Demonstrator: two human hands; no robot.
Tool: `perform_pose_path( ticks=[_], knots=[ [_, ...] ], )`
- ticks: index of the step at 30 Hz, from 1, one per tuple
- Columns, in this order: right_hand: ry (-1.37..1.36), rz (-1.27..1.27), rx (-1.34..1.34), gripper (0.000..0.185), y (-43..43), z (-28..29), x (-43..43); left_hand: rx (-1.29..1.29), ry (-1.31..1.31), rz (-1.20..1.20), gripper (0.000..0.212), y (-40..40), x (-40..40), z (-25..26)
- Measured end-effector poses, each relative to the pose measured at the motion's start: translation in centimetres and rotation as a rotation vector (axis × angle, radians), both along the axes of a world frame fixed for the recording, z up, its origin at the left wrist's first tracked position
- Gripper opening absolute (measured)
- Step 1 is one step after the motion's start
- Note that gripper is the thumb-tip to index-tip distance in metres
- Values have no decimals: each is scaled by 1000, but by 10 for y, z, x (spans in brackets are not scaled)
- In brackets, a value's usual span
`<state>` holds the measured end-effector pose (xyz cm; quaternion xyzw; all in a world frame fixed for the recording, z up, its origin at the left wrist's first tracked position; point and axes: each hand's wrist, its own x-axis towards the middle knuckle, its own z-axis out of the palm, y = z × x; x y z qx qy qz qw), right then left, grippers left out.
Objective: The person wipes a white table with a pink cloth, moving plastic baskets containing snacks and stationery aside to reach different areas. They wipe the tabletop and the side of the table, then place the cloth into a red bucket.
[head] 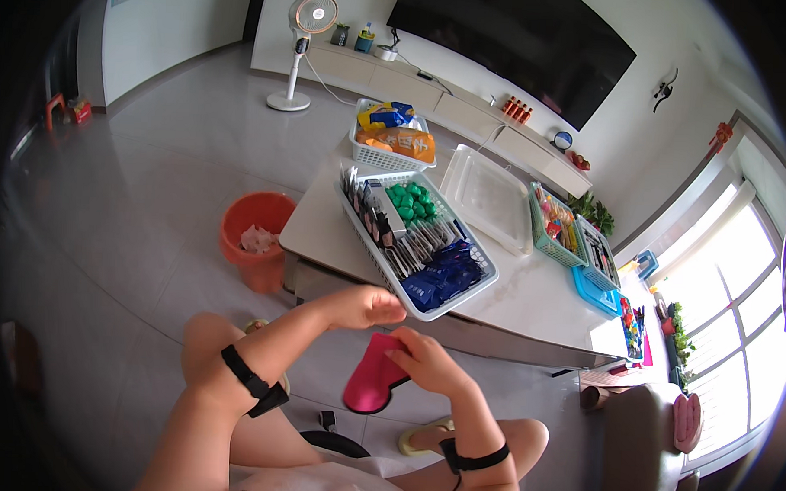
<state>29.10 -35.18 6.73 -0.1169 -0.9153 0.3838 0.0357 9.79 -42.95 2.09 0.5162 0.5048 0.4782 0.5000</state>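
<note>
A bright pink fabric piece with black edging, perhaps an eye mask (370,378), hangs from my right hand (431,364), pinched between thumb and fingers above my lap. My left hand (368,307) is raised just above and left of it, near the basket's front corner; its fingers are slightly curled and I see nothing in them. Beyond the hands, a white plastic basket (374,261) on the table holds dark blue packets (447,276), upright flat sachets (419,246), green wrapped pieces (411,202) and a white box (384,209).
The marble-look coffee table (527,302) also bears a basket of snack bags (393,156), a clear plastic lid (489,200) and green baskets (557,248) of small items. A red waste bin (256,260) stands left of the table. A grey chair (643,429) is at right.
</note>
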Motion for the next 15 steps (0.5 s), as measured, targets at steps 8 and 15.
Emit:
perform_pose_path(
  ticks=[8, 15],
  knots=[
    [345, -306, -187, 20, 87, 19, -17, -219, -145, 377, 30, -7, 45, -34],
    [171, -1085, 204, 68, 164, -30, -15, 10, -1308, 832, 37, 14, 82, -86]
  ],
)
